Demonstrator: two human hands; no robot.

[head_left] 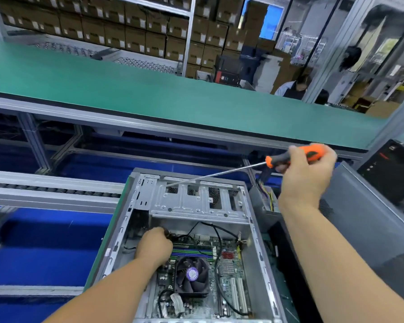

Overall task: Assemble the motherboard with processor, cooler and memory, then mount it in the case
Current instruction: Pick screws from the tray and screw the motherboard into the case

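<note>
An open grey computer case [254, 241] lies on its side in front of me. Inside it sits the green motherboard [229, 283] with a black fan cooler [191, 276] and memory sticks [191, 249] above the cooler. My left hand [153, 245] is closed inside the case at the board's upper left corner, near black cables; what it grips is hidden. My right hand [306, 173] is raised above the case's right side, holding an orange and black screwdriver [287, 158]. The long shaft points left over the drive bay [196, 201].
A green conveyor belt [149, 89] runs across behind the case. A grey case side panel [364, 217] leans at the right, and a black computer tower [392, 171] stands beyond it. Shelves of cardboard boxes [126, 26] fill the background. A person [294, 88] works at the far right.
</note>
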